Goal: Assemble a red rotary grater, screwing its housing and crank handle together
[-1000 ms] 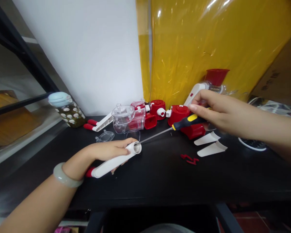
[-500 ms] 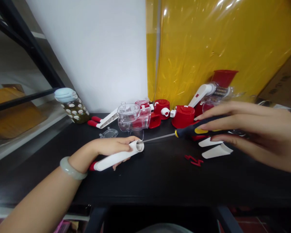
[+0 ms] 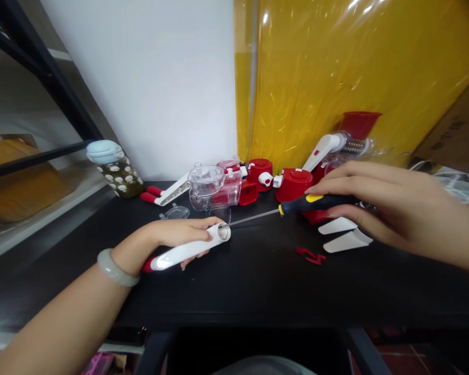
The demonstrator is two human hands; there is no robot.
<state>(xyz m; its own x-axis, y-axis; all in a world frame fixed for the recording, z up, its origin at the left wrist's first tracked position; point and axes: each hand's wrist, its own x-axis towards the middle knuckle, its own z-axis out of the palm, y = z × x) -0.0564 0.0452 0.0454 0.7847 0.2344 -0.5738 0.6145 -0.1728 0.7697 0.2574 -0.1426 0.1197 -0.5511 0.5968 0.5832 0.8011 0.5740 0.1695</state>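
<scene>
screwdriver (image 3: 295, 205), held by right hand (image 3: 400, 211), pokes into white handle (image 3: 182, 253) clasped by left hand (image 3: 177, 233)

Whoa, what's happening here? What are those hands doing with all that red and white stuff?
A person's left hand is holding a white handle with a red end. Their right hand grips a screwdriver, and its metal tip is at the handle's round open end. On the black table, small red bits and two curved white pieces lie nearby. Behind them are red parts and see-through plastic parts.
</scene>
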